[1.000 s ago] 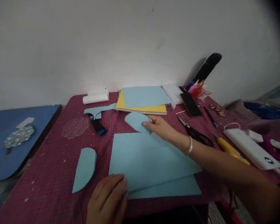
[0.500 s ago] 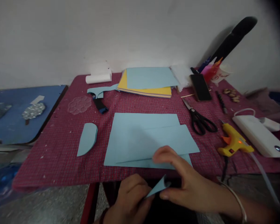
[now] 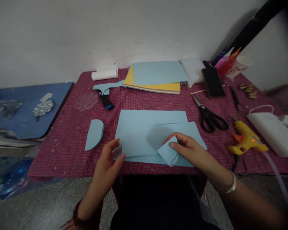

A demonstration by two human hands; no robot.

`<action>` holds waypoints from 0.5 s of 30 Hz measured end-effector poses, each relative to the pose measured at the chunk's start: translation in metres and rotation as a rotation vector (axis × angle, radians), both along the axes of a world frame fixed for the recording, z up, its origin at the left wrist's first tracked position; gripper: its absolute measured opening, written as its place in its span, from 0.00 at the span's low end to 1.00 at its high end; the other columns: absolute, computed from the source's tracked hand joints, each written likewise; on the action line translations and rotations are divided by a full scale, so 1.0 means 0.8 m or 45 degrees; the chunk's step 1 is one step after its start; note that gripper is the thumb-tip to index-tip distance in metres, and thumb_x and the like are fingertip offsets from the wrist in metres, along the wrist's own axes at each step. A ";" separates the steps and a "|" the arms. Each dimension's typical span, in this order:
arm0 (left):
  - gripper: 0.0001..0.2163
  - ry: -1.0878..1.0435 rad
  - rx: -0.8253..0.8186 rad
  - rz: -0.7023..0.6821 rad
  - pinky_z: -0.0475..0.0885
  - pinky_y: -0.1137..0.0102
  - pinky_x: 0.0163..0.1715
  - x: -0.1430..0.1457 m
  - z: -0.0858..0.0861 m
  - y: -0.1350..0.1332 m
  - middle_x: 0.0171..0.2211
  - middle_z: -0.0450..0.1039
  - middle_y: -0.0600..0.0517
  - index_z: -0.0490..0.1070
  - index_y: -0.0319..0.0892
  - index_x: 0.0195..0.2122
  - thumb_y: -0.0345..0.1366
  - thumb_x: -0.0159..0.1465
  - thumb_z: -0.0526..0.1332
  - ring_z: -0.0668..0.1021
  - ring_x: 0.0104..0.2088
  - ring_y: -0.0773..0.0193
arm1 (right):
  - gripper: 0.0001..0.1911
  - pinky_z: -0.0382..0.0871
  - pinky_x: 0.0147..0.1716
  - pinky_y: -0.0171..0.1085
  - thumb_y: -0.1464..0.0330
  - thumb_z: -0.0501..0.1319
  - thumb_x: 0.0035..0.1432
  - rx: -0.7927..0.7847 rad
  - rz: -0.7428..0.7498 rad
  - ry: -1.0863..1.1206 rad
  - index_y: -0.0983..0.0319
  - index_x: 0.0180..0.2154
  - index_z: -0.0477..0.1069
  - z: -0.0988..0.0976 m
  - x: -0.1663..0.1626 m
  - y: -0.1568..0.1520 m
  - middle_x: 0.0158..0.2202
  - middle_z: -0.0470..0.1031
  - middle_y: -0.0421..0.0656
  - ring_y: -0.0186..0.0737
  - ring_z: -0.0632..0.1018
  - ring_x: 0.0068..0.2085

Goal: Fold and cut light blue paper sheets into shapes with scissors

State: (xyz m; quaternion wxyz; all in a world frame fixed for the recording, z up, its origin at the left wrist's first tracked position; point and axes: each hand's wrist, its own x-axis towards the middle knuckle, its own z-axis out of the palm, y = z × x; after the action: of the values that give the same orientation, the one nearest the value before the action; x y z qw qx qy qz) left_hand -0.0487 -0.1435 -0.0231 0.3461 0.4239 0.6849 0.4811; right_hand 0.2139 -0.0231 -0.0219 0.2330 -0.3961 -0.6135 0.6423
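My right hand (image 3: 192,150) pinches a small folded light-blue paper cut-out (image 3: 169,153) and holds it just above the near edge of the large light-blue sheets (image 3: 148,127), which lie overlapped on the red checked tablecloth (image 3: 62,150). My left hand (image 3: 108,161) is at the sheets' lower left corner, thumb and fingers closed on the paper's edge. A half-oval blue cut-out (image 3: 94,134) lies on the cloth left of the sheets, apart from both hands.
Black scissors (image 3: 210,116), a yellow glue gun (image 3: 246,140) and a white power bank (image 3: 271,131) lie to the right. At the back are a stack of yellow and blue paper (image 3: 156,76), a phone (image 3: 213,82) and a white roll (image 3: 104,74). A blue mat (image 3: 26,108) lies left.
The right hand picked the cut-out up from the far side of the sheets, brought it to both hands below the table edge, and now holds it over the sheets. The left hand moved to the corner.
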 end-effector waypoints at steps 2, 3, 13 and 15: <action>0.20 -0.164 -0.006 0.069 0.67 0.59 0.56 0.007 0.001 0.004 0.56 0.66 0.46 0.67 0.46 0.52 0.39 0.58 0.64 0.69 0.58 0.55 | 0.10 0.66 0.25 0.33 0.60 0.60 0.58 -0.074 -0.004 0.058 0.60 0.33 0.68 -0.004 0.000 0.001 0.28 0.69 0.38 0.34 0.70 0.27; 0.20 -0.230 0.002 0.115 0.66 0.60 0.56 0.010 0.002 0.005 0.56 0.66 0.47 0.67 0.46 0.51 0.38 0.58 0.65 0.68 0.58 0.55 | 0.10 0.66 0.26 0.33 0.60 0.60 0.57 -0.092 -0.003 0.076 0.60 0.34 0.68 -0.006 0.001 0.000 0.28 0.69 0.38 0.34 0.70 0.27; 0.18 -0.599 -0.024 0.265 0.61 0.77 0.20 0.009 0.000 0.020 0.30 0.75 0.51 0.73 0.40 0.43 0.40 0.53 0.68 0.73 0.26 0.69 | 0.11 0.68 0.29 0.34 0.61 0.62 0.55 -0.057 -0.024 0.255 0.62 0.35 0.69 -0.018 0.001 -0.001 0.32 0.72 0.39 0.35 0.72 0.31; 0.17 -0.381 -0.019 0.211 0.64 0.76 0.25 0.014 0.000 0.016 0.31 0.74 0.52 0.74 0.40 0.42 0.40 0.53 0.68 0.73 0.29 0.68 | 0.11 0.68 0.30 0.34 0.61 0.62 0.54 -0.038 -0.029 0.278 0.62 0.35 0.69 -0.019 0.001 -0.001 0.32 0.72 0.39 0.36 0.72 0.31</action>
State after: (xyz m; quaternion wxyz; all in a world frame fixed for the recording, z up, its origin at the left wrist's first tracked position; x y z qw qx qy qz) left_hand -0.0376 -0.1304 -0.0234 0.4066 0.2872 0.6619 0.5604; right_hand 0.2147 -0.0237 -0.0373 0.3000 -0.3341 -0.5703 0.6879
